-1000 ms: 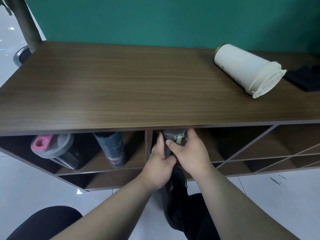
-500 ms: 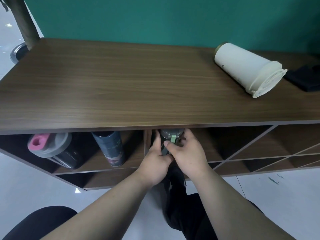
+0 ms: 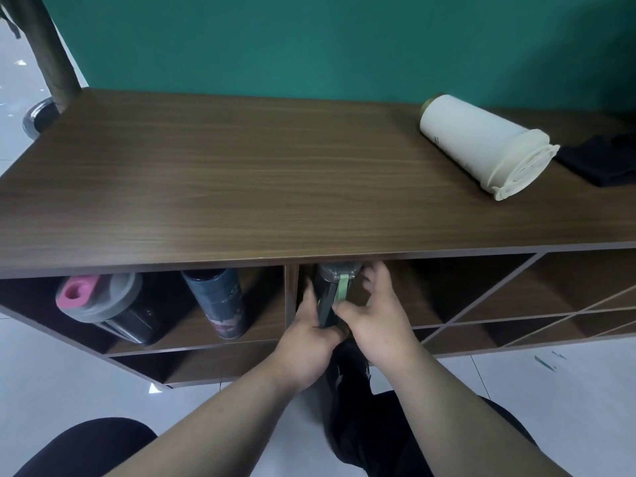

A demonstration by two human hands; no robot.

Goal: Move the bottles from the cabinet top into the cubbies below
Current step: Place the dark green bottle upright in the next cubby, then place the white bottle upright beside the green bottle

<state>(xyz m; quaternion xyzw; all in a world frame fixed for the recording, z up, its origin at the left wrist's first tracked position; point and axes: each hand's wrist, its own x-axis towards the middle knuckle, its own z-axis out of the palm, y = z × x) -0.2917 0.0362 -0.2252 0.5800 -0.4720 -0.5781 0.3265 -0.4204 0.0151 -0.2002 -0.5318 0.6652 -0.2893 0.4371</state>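
Observation:
A dark bottle with a grey lid and a green strap (image 3: pixel 335 290) stands in the middle cubby, just right of the divider. My left hand (image 3: pixel 306 339) grips its lower left side and my right hand (image 3: pixel 375 315) holds its right side with a thumb on the strap. In the left cubby a black shaker with a pink spout (image 3: pixel 103 304) lies tilted, and a dark blue bottle (image 3: pixel 218 301) leans beside it. A cream tumbler (image 3: pixel 481 146) lies on its side on the wooden cabinet top (image 3: pixel 241 180) at the right.
A black cloth (image 3: pixel 602 160) lies at the top's right edge behind the tumbler. Diagonal slats divide the cubbies at the right (image 3: pixel 550 304). A teal wall stands behind the cabinet. A post and round base (image 3: pixel 41 115) stand at the far left. My dark-trousered knees are below.
The bottle has gone a little deeper into the middle cubby and stands more upright. My right fingers have spread wider along its side.

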